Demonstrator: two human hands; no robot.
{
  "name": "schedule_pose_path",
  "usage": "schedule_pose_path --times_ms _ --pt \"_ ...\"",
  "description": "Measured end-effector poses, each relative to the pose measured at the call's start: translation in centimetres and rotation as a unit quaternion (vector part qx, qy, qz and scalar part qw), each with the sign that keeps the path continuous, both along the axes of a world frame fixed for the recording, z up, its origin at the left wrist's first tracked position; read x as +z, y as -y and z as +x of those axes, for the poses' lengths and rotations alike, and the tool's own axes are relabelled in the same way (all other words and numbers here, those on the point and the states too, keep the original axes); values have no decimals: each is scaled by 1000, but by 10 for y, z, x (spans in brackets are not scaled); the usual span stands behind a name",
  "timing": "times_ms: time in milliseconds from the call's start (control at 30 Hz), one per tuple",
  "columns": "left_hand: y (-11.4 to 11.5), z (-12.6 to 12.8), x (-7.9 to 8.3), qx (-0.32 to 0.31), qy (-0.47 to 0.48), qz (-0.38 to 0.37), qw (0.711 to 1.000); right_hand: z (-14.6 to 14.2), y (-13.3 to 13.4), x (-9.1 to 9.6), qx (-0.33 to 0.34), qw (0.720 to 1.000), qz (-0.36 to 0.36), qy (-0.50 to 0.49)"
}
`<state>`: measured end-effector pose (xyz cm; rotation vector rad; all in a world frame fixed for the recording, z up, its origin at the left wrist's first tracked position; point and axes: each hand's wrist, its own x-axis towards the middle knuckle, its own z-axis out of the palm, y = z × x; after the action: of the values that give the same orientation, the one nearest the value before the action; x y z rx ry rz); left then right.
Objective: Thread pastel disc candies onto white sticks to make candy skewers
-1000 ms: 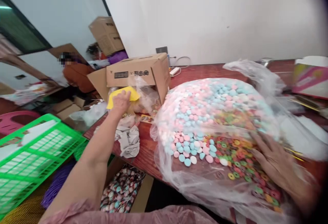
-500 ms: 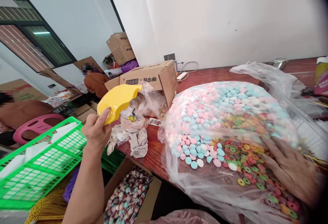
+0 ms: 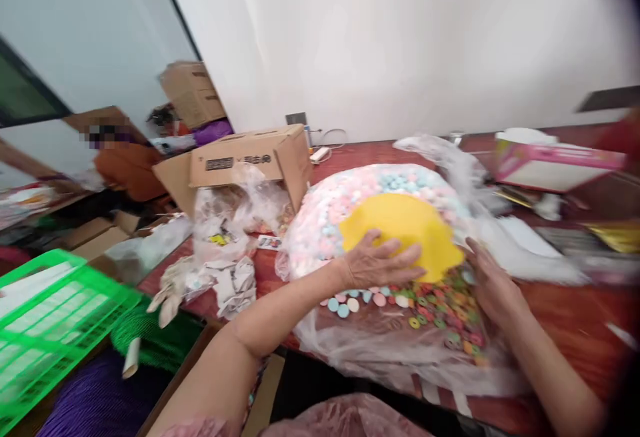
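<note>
In the head view, your left hand [image 3: 384, 262] was clamped on the near side of the yellow dish [image 3: 400, 215], above the plastic bag [image 3: 345, 347] of pastel pieces [image 3: 325, 213] and coloured rings [image 3: 447, 313]. Your right hand [image 3: 495, 285], fingers extended, stood beside the dish's right edge; contact could not be determined.

1. The blurred bowl [image 3: 400, 220] hides some candies [image 3: 327, 207].
2. Whether the right hand [image 3: 495, 283] touches the bowl is unclear.
3. Carton [image 3: 250, 147] print: too blurred to read.
4. The left edge cuts off the crate [image 3: 107, 279].
</note>
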<state>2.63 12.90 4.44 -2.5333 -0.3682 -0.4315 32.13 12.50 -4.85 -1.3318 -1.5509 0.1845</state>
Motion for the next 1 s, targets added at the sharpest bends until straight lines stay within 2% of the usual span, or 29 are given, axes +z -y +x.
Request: schedule_pose_path --times_ms 100,167,300,433,500,600,733,833,933,1000 --pt "-44 20 -29 -41 -1 16 999 6 -1 -1 28 975 -65 -209" --pt "-73 22 -39 -42 17 30 999 6 -3 -7 28 962 -82 -260" --pt "-110 9 -49 -20 17 -26 999 -3 -3 -14 57 953 -112 -274" --pt "-121 -5 -53 6 39 -65 997 -5 0 -13 77 961 -137 -226" --pt "-122 -12 -51 28 27 -74 997 -3 3 -13 61 972 -153 -167" --pt "-116 -24 -41 76 -11 -85 993 -2 6 -14 24 987 -158 5" --pt "-90 -34 -24 114 -62 -89 988 -9 15 -7 10 979 -153 134" --pt "-67 -32 -20 127 -68 -76 987 -19 26 10 -3 954 -161 251" --pt "-47 -26 -23 137 -35 -52 989 -22 34 37 -6 939 -98 329" --pt "-35 -22 -26 140 -5 -35 990 -12 34 59 -26 934 -55 352"
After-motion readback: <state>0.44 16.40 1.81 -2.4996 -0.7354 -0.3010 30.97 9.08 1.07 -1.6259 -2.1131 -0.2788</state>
